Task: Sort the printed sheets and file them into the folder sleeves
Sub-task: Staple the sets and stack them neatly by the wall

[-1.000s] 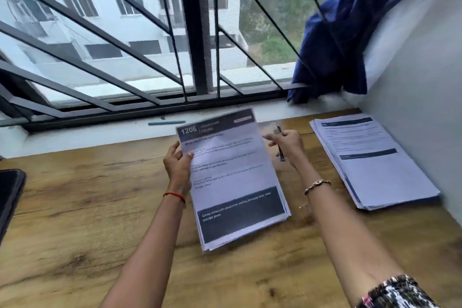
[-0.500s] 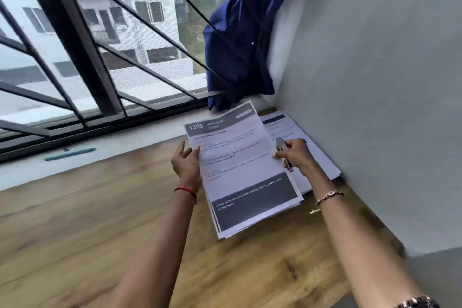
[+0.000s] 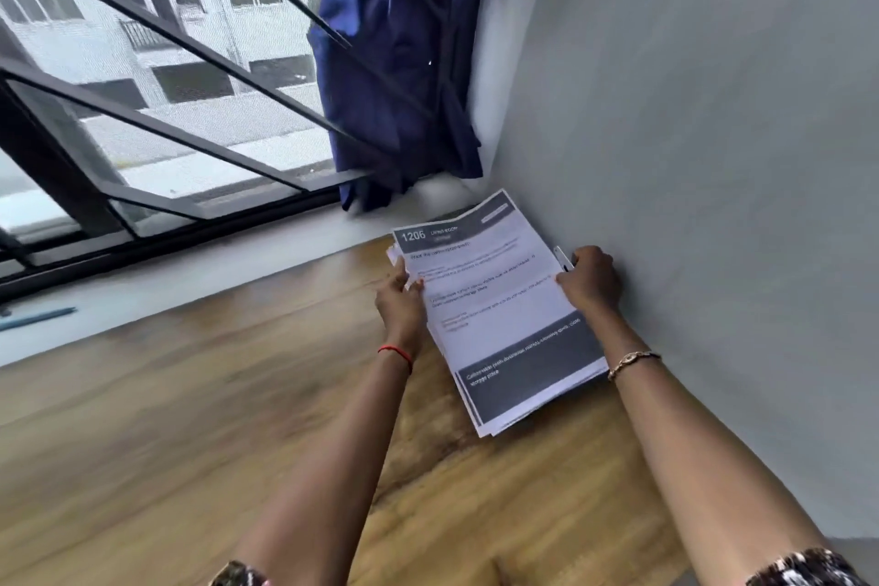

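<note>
"Wooden table (image 3: 190,419) stretches wide to the left, as far as the pale sill (image 3: 200,271) under the barred window (image 3: 142,76). How is the right side?"

"Tight. The grey wall (image 3: 713,157) closes that edge, and a blue curtain (image 3: 404,62) bunches in the corner where wall meets sill."

"And the paper?"

"The sheaf of printed sheets (image 3: 499,324) is in that same corner, its right edge just beside the wall. The top page is headed 1206. Its near end fans out low over the table, but I cannot tell whether it rests there."

"Hands?"

"The left hand (image 3: 399,305) grips the left edge, thumb on top and fingers underneath. The right hand (image 3: 590,281) curls round the right edge with a pen (image 3: 563,259) caught in the same fingers. Its knuckles are just beside the wall; I cannot tell if they touch."

"Anything else about?"

"A blue pen (image 3: 38,316) lies on the sill, far left and well apart from the hands."

"What differs from a second ago?"

"Back then the sheaf was held over mid-table, and a second pile lay in plain view by the wall. Now the sheaf has travelled right and covers that spot — only a few white corners (image 3: 392,252) show at its upper left. Both grips are unchanged."
</note>
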`<move>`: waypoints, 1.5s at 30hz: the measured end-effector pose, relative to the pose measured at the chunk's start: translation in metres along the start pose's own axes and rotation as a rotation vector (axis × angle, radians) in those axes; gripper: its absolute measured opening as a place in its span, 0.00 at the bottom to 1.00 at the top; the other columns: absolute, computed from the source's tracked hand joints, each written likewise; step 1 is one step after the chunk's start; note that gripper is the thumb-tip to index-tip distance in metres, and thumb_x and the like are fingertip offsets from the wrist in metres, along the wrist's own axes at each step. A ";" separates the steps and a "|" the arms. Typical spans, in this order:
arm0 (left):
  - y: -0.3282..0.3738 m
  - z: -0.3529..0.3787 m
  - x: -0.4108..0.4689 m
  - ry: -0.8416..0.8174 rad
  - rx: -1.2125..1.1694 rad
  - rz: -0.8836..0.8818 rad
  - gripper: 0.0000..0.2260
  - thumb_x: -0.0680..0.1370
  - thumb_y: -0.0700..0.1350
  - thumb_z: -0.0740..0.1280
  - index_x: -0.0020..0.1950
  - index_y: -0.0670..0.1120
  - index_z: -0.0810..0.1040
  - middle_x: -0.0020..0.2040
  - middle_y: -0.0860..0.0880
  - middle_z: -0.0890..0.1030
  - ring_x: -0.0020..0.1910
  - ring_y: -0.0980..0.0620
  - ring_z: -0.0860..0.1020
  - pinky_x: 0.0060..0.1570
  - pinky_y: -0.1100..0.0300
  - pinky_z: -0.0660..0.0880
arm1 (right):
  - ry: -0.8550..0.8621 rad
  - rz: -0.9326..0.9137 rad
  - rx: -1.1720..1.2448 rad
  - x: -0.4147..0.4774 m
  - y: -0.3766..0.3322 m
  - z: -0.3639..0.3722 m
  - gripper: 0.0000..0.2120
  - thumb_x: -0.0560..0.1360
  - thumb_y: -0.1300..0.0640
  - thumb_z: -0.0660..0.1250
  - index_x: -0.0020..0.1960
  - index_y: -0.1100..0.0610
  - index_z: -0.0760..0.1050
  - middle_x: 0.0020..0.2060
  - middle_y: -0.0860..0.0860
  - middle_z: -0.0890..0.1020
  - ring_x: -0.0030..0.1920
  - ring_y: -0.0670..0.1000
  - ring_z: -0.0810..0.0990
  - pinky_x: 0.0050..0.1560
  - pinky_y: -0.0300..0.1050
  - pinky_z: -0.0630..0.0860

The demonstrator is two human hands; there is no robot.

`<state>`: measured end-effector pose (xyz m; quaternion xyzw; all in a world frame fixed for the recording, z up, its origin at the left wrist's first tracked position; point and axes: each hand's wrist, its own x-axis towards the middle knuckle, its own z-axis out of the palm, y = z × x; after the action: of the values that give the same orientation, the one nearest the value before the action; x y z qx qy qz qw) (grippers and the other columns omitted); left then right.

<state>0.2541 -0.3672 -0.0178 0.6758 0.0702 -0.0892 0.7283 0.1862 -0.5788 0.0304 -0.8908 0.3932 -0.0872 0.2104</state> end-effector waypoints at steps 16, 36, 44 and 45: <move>-0.026 -0.017 -0.038 -0.192 0.189 0.051 0.21 0.76 0.31 0.64 0.68 0.41 0.69 0.62 0.49 0.76 0.57 0.56 0.75 0.52 0.74 0.72 | 0.079 -0.153 -0.042 -0.039 -0.002 0.035 0.13 0.78 0.62 0.61 0.61 0.65 0.71 0.59 0.62 0.71 0.54 0.65 0.75 0.46 0.54 0.71; -0.037 -0.006 -0.106 -0.121 0.222 -0.049 0.08 0.74 0.34 0.67 0.52 0.42 0.78 0.44 0.49 0.80 0.45 0.50 0.79 0.44 0.59 0.76 | 0.028 -0.021 -0.404 -0.146 0.150 0.019 0.10 0.78 0.57 0.61 0.55 0.62 0.72 0.52 0.62 0.74 0.53 0.63 0.73 0.49 0.59 0.68; -0.038 -0.008 -0.107 -0.104 0.252 -0.075 0.03 0.74 0.36 0.69 0.47 0.39 0.80 0.40 0.48 0.80 0.39 0.52 0.78 0.47 0.52 0.78 | 0.032 -0.019 -0.248 -0.131 0.147 0.013 0.15 0.78 0.53 0.61 0.57 0.64 0.72 0.56 0.62 0.72 0.59 0.62 0.69 0.56 0.57 0.64; -0.039 -0.008 -0.105 -0.089 0.262 -0.077 0.02 0.74 0.37 0.69 0.46 0.39 0.80 0.38 0.48 0.80 0.38 0.52 0.77 0.47 0.52 0.78 | 0.075 -0.022 -0.206 -0.129 0.142 0.011 0.15 0.78 0.54 0.63 0.56 0.66 0.73 0.55 0.63 0.73 0.59 0.63 0.70 0.56 0.57 0.64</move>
<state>0.1433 -0.3578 -0.0326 0.7574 0.0514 -0.1554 0.6321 0.0080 -0.5658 -0.0416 -0.9080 0.3981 -0.0818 0.1020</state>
